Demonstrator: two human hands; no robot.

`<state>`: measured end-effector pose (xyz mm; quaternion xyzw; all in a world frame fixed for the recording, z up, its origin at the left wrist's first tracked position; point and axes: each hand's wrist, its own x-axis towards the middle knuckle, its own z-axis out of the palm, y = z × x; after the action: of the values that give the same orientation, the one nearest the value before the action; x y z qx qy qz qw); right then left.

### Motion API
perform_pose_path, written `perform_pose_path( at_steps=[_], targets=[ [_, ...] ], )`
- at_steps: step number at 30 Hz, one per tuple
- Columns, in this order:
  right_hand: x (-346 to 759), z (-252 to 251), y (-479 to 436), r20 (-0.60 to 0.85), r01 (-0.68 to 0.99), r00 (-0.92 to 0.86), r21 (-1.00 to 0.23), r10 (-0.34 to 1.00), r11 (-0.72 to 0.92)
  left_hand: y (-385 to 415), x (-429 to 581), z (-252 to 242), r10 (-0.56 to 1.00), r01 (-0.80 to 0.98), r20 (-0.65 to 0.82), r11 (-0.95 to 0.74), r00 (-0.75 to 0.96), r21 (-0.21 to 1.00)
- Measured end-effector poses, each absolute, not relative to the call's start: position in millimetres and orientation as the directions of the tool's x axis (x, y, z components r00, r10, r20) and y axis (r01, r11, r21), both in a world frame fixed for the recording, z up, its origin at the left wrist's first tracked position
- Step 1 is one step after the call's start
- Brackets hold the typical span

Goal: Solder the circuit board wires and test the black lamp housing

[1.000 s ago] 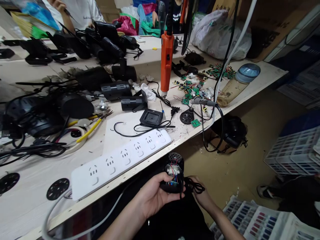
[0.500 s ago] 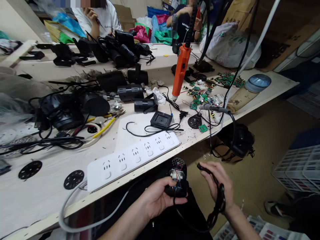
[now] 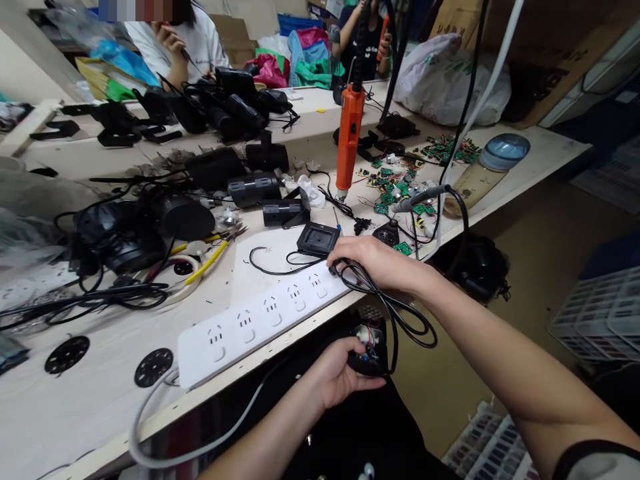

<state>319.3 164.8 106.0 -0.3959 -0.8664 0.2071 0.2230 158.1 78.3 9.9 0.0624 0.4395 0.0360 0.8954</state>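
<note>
Cord point(image 3: 400, 317) pinched in right hand point(image 3: 373, 260) fingers, over power strip point(image 3: 260, 317).

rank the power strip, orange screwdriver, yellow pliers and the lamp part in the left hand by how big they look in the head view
1. power strip
2. orange screwdriver
3. yellow pliers
4. lamp part, partly hidden by the left hand, so its rank is unsure

I see my left hand point(image 3: 345, 373) gripping a small black lamp body point(image 3: 369, 347) below the bench point(image 3: 75, 413) edge; my right hand point(image 3: 373, 260) presses its black cord point(image 3: 400, 313) onto the white power strip point(image 3: 260, 317).
</note>
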Motion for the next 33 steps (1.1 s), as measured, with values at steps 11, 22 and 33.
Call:
perform_pose_path(
  at_steps=[11,22,33],
  targets=[
    [319.0,111.7,169.5,0.171,0.620,-0.580,-0.541,0.796,0.568,80.7,156.3,7.0,0.259,-0.070,-0.749,0.959,0.610,0.275],
    [327.5,99.0,166.3,0.244,0.595,-0.577,-0.529,0.779,0.606,82.4,154.2,5.0,0.310,-0.120,-0.711,0.945,0.631,0.305],
    [315.5,114.3,164.6,0.104,0.651,-0.622,-0.482,0.776,0.587,85.9,155.7,8.2,0.257,-0.087,-0.770,0.963,0.584,0.256]
  ],
)
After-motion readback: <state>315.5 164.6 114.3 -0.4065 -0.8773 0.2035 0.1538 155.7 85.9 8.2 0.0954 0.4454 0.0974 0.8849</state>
